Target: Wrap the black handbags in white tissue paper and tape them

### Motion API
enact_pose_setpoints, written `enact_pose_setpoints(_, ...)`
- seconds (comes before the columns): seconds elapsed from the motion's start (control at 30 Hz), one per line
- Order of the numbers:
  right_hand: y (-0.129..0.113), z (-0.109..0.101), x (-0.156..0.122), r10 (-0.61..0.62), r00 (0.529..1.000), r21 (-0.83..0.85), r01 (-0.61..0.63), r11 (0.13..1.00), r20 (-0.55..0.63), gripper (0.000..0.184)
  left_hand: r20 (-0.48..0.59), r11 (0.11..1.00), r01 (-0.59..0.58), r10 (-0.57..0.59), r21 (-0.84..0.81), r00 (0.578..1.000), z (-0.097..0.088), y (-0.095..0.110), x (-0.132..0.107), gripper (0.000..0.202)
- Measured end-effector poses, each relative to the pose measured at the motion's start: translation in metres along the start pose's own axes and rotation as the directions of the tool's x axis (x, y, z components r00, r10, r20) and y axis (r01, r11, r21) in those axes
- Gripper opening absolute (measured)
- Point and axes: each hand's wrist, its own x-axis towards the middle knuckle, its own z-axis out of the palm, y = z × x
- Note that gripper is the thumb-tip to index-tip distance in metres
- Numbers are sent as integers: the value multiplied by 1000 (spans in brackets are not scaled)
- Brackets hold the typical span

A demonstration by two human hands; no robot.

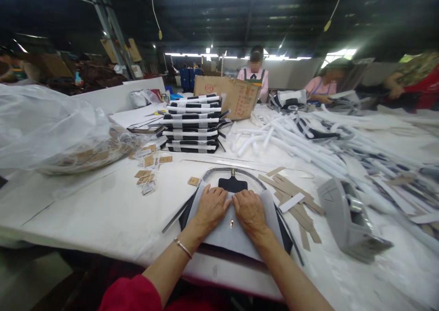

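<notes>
A black handbag [287, 241] lies flat at the table's front edge, its handle [254, 176] arching away from me. Over most of its body is a thin pale-grey paper sheet [219, 238], with a small metal fitting [232, 223] showing in the middle. My left hand [213, 206] and my right hand [249, 211] are side by side at the sheet's upper edge, fingers bent onto it and thumbs almost meeting. Just beyond my fingertips is a black tab [233, 184] with a label. What lies beneath my fingers is hidden.
Right of the bag are cardboard strips [297, 201] and a grey tape dispenser [351, 219]. To the left lie small tagged packets [147, 176] and plastic wrapping [51, 128]. Beyond stand stacked wrapped bags [192, 123], a carton [226, 96], white tubes [291, 142] and co-workers.
</notes>
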Motion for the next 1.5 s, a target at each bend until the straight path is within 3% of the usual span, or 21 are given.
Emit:
enact_pose_setpoints(0.33, 0, -4, 7, 49, 990, -74, -39, 997, 131, 33, -23, 998, 9, -7, 56, 1000, -1, 0, 1, 26)
enact_pose_setpoints(0.57, 2, -12, 20, 104, 954, -116, -74, 991, 280, 46, -41, 997, 55, -53, 51, 998, 3, -1, 4, 28)
enact_pose_setpoints(0.83, 7, -19, 16, 128, 968, -221, -79, 972, 218, 51, -37, 996, 94, -94, 11, 995, -2, 0, 2, 26)
enact_pose_setpoints(1.0, 20, -21, 26, 111, 934, -184, -50, 982, 340, 57, -43, 987, 150, -152, -53, 987, 1, 0, 5, 23)
enact_pose_setpoints(1.13, 26, -19, 34, 125, 923, -168, -66, 983, 363, 56, -42, 986, 163, -165, -46, 985, 2, -1, 6, 21)
enact_pose_setpoints(1.3, 23, -10, 34, 192, 917, -197, -129, 972, 350, 43, -35, 988, 156, -156, 1, 987, 0, 2, 7, 18)
enact_pose_setpoints(1.4, 21, -3, 31, 249, 942, -202, -205, 958, 226, 40, -16, 987, 162, -162, 9, 987, -1, 3, 7, 18)
enact_pose_setpoints(1.5, 24, 3, 30, 210, 971, -115, -197, 974, 116, 54, -12, 987, 161, -161, 8, 987, 0, 3, 8, 16)
